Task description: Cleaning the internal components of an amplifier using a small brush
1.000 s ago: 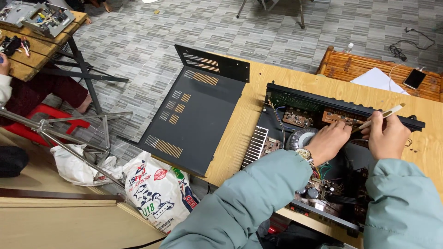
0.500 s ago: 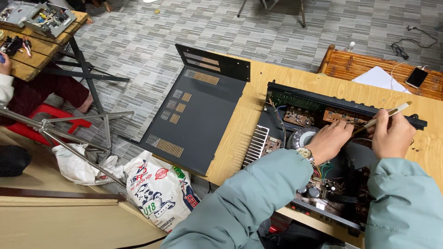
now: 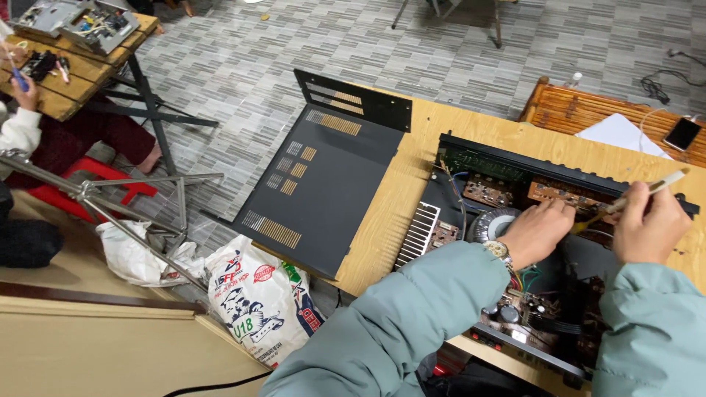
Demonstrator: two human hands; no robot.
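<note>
An opened black amplifier chassis (image 3: 507, 165) lies on a wooden table (image 3: 412, 213), its circuit boards, round transformer (image 3: 494, 223) and finned heat sink (image 3: 419, 234) exposed. My left hand (image 3: 537, 231), with a wristwatch, rests fingers down inside the chassis beside the transformer. My right hand (image 3: 651, 224) grips a thin pale-handled brush (image 3: 647, 190), its tip pointing down-left at the brown circuit board (image 3: 566, 195). Both arms wear pale green sleeves.
The amplifier's black vented cover (image 3: 323, 184) leans off the table's left edge. A printed white sack (image 3: 257, 298) and metal tripod legs (image 3: 125, 220) stand on the floor. Another person (image 3: 29, 125) sits at a far-left bench. A phone (image 3: 682, 134) and paper lie on a slatted crate.
My right hand and the brush have shifted slightly right and up. My left hand stays inside the chassis.
</note>
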